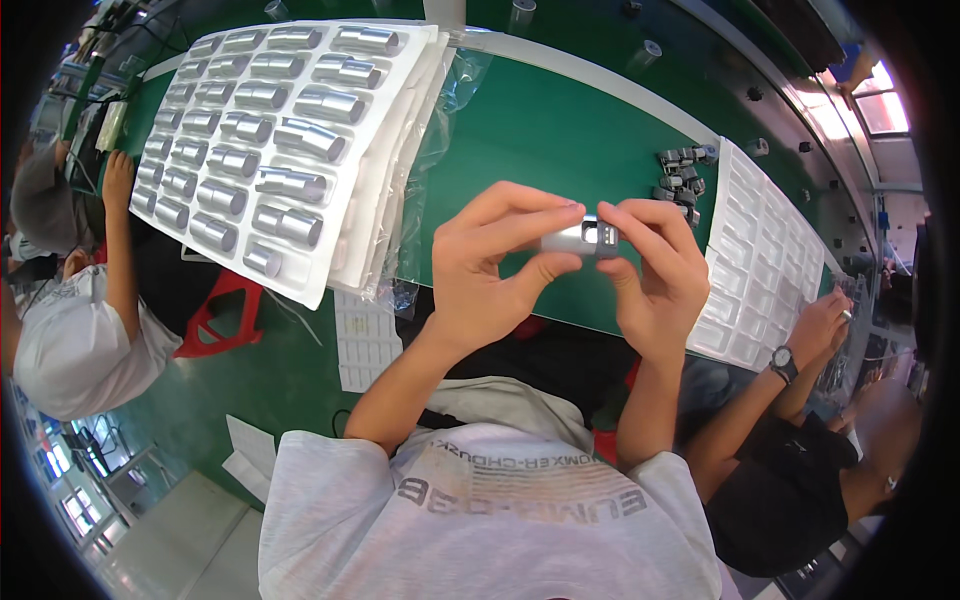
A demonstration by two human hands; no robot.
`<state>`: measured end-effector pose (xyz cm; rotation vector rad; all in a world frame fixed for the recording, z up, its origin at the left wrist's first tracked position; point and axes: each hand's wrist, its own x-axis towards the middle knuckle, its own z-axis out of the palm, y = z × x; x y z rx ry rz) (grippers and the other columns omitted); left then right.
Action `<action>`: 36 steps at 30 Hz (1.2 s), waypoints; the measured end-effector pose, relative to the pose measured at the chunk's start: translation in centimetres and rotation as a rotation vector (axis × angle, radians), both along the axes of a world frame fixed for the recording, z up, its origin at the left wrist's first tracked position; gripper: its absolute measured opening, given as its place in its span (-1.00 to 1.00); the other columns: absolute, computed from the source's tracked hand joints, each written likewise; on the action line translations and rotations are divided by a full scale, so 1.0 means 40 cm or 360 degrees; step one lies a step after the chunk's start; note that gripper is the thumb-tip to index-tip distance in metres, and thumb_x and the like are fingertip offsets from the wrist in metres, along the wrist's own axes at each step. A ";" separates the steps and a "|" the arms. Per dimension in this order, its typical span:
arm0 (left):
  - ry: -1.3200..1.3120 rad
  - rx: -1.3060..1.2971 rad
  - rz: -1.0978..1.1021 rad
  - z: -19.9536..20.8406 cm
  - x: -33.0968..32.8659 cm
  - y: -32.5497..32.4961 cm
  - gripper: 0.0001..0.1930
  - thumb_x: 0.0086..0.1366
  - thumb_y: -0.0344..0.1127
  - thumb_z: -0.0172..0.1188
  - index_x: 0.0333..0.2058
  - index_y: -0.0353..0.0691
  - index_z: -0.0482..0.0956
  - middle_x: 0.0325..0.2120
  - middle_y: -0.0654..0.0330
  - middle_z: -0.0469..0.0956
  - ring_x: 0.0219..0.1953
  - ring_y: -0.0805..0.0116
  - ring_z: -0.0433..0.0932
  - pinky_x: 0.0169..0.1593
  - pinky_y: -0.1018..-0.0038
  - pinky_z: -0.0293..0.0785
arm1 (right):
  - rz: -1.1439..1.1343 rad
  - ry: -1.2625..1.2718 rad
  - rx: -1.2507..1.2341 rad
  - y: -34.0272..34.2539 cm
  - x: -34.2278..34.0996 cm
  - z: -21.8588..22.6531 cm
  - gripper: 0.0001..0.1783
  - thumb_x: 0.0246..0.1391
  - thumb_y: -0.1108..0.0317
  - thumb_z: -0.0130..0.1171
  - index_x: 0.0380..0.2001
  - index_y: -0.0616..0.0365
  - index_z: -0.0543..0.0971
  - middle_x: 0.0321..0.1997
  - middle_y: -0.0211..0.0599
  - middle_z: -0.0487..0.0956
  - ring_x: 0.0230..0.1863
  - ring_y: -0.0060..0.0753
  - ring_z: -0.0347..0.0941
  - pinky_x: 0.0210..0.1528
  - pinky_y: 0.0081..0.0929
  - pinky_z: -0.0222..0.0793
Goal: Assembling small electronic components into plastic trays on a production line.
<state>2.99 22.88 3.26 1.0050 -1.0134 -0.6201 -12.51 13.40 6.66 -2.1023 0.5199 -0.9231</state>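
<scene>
Pinched between the thumb and fingers of my left hand (495, 258) is a short silver metal cylinder (566, 238), lying sideways above the green table. A cut-out opening shows near its right end. At that end my right hand (660, 275) grips a small dark grey part (608, 238) with little light contacts on it. The part meets the cylinder's end; how deep it sits inside I cannot tell. To the left, a white moulded tray (335, 215) holds several rows of similar silver cylinders. A small heap of dark grey parts (682, 182) lies beyond my right hand.
More trays are stacked under the left one, with clear plastic film (440, 110) beside them. A white tray with hollow pockets (755, 255) lies on the right. Co-workers sit on both sides; one wears a wristwatch (784, 364). A red stool (225, 320) stands at lower left.
</scene>
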 end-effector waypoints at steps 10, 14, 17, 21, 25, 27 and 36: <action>-0.0392 -0.0145 -0.0002 -0.008 0.041 -0.005 -0.59 0.02 -0.56 0.46 -0.08 -0.33 0.67 -0.13 0.05 0.58 -0.14 0.33 0.61 -0.14 0.51 0.69 | 0.0030 -0.0028 0.0065 -0.012 0.013 0.012 -0.61 0.03 0.31 0.37 -0.07 0.25 0.66 -0.23 -0.22 0.55 -0.34 -0.42 0.49 -0.32 -0.56 0.40; -0.0072 -0.0019 -0.0021 -0.011 0.018 0.000 -0.60 0.05 -0.57 0.45 -0.07 -0.35 0.66 -0.13 0.04 0.57 -0.13 0.33 0.61 -0.14 0.52 0.69 | 0.0009 -0.0077 0.0161 -0.005 0.025 0.002 -0.59 0.04 0.27 0.37 -0.06 0.25 0.66 -0.26 -0.25 0.54 -0.35 -0.44 0.47 -0.33 -0.57 0.38; 0.0050 -0.0027 -0.0032 -0.010 0.011 -0.001 -0.61 0.08 -0.59 0.42 -0.06 -0.39 0.64 -0.12 0.03 0.55 -0.12 0.32 0.60 -0.13 0.51 0.69 | -0.0071 -0.0094 0.0139 0.001 0.031 -0.001 -0.59 0.05 0.26 0.36 -0.06 0.25 0.66 -0.26 -0.25 0.54 -0.35 -0.44 0.47 -0.33 -0.58 0.38; 0.0419 0.0016 -0.0050 -0.009 -0.009 -0.003 -0.60 0.11 -0.67 0.36 -0.03 -0.43 0.61 -0.11 0.01 0.54 -0.10 0.28 0.61 -0.06 0.47 0.67 | -0.0074 0.0005 0.0035 -0.007 0.024 -0.010 -0.53 0.17 0.20 0.30 0.01 0.35 0.61 -0.19 -0.24 0.52 -0.28 -0.51 0.44 -0.27 -0.64 0.35; 0.0838 0.0001 0.0042 -0.028 -0.040 -0.014 -0.57 0.11 -0.74 0.32 0.00 -0.44 0.58 -0.13 0.04 0.55 -0.08 0.26 0.62 0.01 0.45 0.63 | -0.0250 0.0125 -0.0150 0.019 0.045 -0.028 -0.53 0.11 0.35 0.35 0.05 0.35 0.58 -0.14 -0.15 0.57 -0.20 -0.40 0.51 -0.20 -0.61 0.41; 0.0901 0.0045 0.0060 -0.015 -0.039 -0.018 -0.59 0.10 -0.75 0.33 -0.04 -0.45 0.58 -0.13 0.03 0.55 -0.10 0.27 0.63 -0.01 0.46 0.63 | -0.0289 0.0025 -0.0366 0.032 0.065 -0.037 -0.44 -0.10 0.57 0.35 0.07 0.30 0.57 -0.06 -0.04 0.58 -0.09 -0.15 0.55 -0.07 -0.40 0.48; 0.0691 0.0225 0.0020 -0.007 -0.057 0.000 -0.74 0.03 -0.74 0.38 -0.33 -0.46 0.49 -0.23 -0.05 0.61 -0.23 0.32 0.66 -0.12 0.42 0.67 | -0.0152 0.0072 -0.0451 0.031 0.078 -0.017 -0.35 -0.32 0.63 0.39 0.01 0.29 0.56 0.04 -0.02 0.55 0.00 -0.07 0.55 0.00 -0.28 0.52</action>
